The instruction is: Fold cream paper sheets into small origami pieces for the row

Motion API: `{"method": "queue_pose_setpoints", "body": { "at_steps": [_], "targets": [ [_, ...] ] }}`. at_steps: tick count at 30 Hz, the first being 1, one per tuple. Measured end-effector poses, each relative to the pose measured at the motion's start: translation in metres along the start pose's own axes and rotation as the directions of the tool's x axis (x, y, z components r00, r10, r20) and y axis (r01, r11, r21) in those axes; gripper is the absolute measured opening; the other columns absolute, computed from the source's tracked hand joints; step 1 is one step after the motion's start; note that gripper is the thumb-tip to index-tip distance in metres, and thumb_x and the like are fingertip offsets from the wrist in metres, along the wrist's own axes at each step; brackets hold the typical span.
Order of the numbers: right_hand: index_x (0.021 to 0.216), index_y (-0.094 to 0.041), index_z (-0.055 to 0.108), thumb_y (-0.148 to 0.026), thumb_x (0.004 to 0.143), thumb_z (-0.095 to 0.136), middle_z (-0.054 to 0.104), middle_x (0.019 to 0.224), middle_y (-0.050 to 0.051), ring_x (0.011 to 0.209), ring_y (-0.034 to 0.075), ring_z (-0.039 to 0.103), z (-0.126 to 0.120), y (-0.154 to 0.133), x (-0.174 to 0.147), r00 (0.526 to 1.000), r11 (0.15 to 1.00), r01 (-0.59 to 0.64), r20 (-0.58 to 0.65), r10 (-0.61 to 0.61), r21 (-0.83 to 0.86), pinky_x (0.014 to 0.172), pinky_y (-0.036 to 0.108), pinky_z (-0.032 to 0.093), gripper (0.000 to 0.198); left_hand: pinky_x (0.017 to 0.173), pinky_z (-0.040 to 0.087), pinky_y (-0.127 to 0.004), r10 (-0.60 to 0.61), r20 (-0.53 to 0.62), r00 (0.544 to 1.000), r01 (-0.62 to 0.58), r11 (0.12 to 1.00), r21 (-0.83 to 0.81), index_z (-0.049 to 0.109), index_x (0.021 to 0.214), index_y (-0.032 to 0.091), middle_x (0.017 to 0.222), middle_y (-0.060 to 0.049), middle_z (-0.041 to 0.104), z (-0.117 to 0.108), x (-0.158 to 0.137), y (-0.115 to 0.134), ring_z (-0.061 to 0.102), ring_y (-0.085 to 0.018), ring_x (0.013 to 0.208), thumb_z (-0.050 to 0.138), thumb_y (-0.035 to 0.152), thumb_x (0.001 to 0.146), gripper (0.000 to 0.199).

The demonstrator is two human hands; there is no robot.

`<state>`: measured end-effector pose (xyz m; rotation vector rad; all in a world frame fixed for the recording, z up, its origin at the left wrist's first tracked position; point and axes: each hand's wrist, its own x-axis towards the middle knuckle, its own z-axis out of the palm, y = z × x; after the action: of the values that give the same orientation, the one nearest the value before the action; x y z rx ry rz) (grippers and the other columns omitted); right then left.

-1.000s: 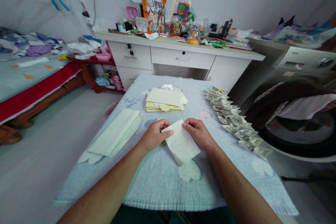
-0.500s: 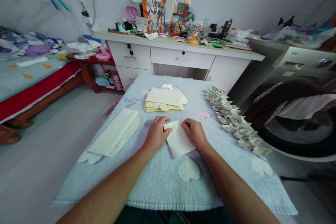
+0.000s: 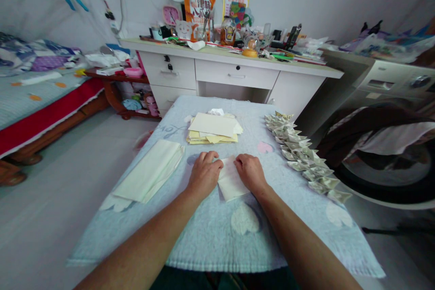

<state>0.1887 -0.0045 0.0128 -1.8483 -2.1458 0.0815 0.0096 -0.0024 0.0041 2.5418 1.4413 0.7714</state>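
Observation:
A small sheet of pale paper [image 3: 232, 181] lies on the cloth-covered table between my hands. My left hand [image 3: 205, 171] is closed at the paper's upper left edge, thumb and fingers pressed on it. At the upper right edge, my right hand [image 3: 250, 171] pinches the sheet with its fingers curled. Beyond them sits a stack of cream and yellow paper [image 3: 211, 125]. To the left lies a folded bundle of pale paper sheets [image 3: 149, 172]. Rows of folded paper boats [image 3: 302, 156] run along the right side of the table.
The light blue tablecloth [image 3: 204, 244] drapes over the table. Behind it stands a white desk [image 3: 238, 74] crowded with jars, a clock and a snack bag. A washing machine [image 3: 384, 81] is at the right, and a bed [image 3: 44, 95] at the left.
The paper between my hands looks narrower, its left edge now drawn inward. My left hand has shifted slightly right with its thumb on that edge; the right hand has barely moved.

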Motion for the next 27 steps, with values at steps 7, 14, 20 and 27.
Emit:
{"method": "queue_pose_setpoints", "body": {
  "at_steps": [7, 14, 20, 27],
  "targets": [
    [0.082, -0.018, 0.065, -0.023, 0.090, 0.052, 0.070, 0.083, 0.004, 0.078, 0.016, 0.061, 0.001, 0.002, 0.001, 1.000, 1.000, -0.010, 0.012, 0.010, 0.005, 0.070, 0.024, 0.035, 0.016, 0.086, 0.041, -0.037, 0.022, 0.149, 0.989, -0.014, 0.998, -0.055, 0.062, 0.097, 0.021, 0.101, -0.004, 0.059, -0.007, -0.006, 0.002, 0.052, -0.023, 0.097, 0.064, 0.024, 0.080, 0.017],
    [0.082, -0.018, 0.065, -0.022, 0.090, 0.053, 0.069, 0.083, 0.006, 0.076, 0.017, 0.061, 0.000, 0.002, 0.000, 1.000, 0.999, -0.005, 0.008, 0.004, 0.048, 0.069, 0.025, 0.035, 0.015, 0.089, 0.039, -0.039, 0.020, 0.214, 0.977, 0.002, 0.995, -0.100, 0.056, 0.108, 0.024, 0.115, -0.004, 0.055, -0.010, -0.012, -0.005, 0.050, -0.026, 0.105, 0.076, 0.038, 0.067, 0.048],
    [0.082, -0.018, 0.066, -0.022, 0.088, 0.055, 0.069, 0.082, 0.006, 0.077, 0.017, 0.061, -0.001, 0.001, -0.001, 1.000, 0.998, -0.019, 0.007, 0.019, 0.067, 0.070, 0.025, 0.036, 0.012, 0.092, 0.038, -0.042, 0.020, 0.247, 0.969, 0.013, 0.992, -0.128, 0.054, 0.115, 0.027, 0.121, -0.005, 0.051, -0.011, -0.014, -0.006, 0.047, -0.030, 0.110, 0.084, 0.050, 0.045, 0.079],
    [0.077, -0.017, 0.064, -0.021, 0.086, 0.055, 0.067, 0.076, 0.004, 0.070, 0.015, 0.058, -0.001, 0.004, 0.000, 0.999, 0.979, -0.018, -0.026, 0.024, 0.203, 0.066, 0.024, 0.036, 0.014, 0.096, 0.037, -0.044, 0.043, 0.248, 0.968, 0.004, 0.983, -0.185, 0.054, 0.117, 0.028, 0.123, -0.006, 0.050, -0.014, -0.013, -0.004, 0.046, -0.032, 0.113, 0.085, 0.055, 0.039, 0.089]
  ]
}}
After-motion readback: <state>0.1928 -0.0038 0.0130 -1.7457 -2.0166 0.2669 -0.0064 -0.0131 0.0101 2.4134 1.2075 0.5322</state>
